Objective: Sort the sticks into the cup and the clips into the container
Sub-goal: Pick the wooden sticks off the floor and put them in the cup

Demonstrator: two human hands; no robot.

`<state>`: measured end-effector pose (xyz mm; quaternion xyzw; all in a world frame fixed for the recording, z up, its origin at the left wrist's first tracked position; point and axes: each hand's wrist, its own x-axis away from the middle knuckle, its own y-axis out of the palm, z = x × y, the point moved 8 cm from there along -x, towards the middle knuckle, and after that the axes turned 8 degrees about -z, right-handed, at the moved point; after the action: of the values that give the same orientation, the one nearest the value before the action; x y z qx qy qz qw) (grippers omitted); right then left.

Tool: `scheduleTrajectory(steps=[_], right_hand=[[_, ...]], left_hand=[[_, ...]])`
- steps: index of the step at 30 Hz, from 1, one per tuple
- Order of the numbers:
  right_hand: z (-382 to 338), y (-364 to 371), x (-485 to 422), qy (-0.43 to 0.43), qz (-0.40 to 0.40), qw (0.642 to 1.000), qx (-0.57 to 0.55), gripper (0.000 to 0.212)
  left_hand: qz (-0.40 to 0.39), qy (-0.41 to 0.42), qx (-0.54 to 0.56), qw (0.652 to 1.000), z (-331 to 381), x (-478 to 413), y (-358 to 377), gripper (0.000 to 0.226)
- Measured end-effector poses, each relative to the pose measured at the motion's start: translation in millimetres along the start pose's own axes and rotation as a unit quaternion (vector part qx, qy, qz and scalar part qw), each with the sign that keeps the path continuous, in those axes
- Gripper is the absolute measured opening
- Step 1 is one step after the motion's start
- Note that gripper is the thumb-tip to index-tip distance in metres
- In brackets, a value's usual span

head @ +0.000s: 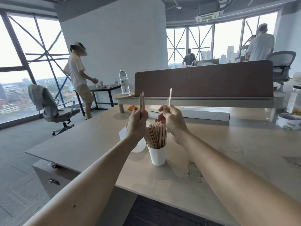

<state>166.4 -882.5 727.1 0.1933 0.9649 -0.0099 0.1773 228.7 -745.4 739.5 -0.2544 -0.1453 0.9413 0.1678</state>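
Closest to us on the counter [97, 144] is the white paper cup [157, 155]. It's upright and already crammed with a bundle of sticks [156, 136] that fans out a bit at the top.

Just above and behind it we've got both hands raised. Our left hand [137, 123] is curled round a few sticks [142, 100], gripped at their lower ends so most of the length pokes straight up. Our right hand [171, 123] pinches one pale stick [170, 98] low down too. Its long axis is near vertical, with the top leaning a touch to the right. There might be a second, shorter one beside it, hard to say.

These look light, thin and stiff, so they shouldn't need much squeeze, but they'd probably snap if bent, and a loose bunch can slide apart. We'd hold them around the lower third, keep them upright and feed them end-first into a gap. The cup looks light enough to tip if jabbed.

Left of the cup, mostly hidden behind our left wrist, sits the white container [139, 147]. We can't see any clips from here.

Further back there's a long white box [203, 112], an orange packet [132, 108], a water bottle [124, 82] and the brown divider [203, 80].
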Motion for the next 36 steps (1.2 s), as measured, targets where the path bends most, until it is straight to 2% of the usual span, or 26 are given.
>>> scheduleTrajectory(steps=[4,11,17,26,36], right_hand=[[2,-2,-5,-0.006,0.013,0.998,0.054,0.029],[4,5,-11,-0.014,-0.013,0.998,0.058,0.028],[10,3,-11,-0.004,-0.021,0.998,0.062,0.028],[32,-4,-5,0.015,-0.031,0.995,0.097,0.032],[55,4,-2,0.067,-0.071,0.994,0.051,0.027]], left_hand=[[-0.018,0.014,0.017,1.000,6,-6,-1,0.033],[-0.047,0.014,-0.006,0.999,13,-18,-3,0.035],[-0.099,0.011,-0.016,0.995,5,-19,4,0.018],[-0.133,0.008,-0.142,0.981,-14,-13,8,0.021],[-0.133,0.014,-0.183,0.974,-20,-13,6,0.013]])
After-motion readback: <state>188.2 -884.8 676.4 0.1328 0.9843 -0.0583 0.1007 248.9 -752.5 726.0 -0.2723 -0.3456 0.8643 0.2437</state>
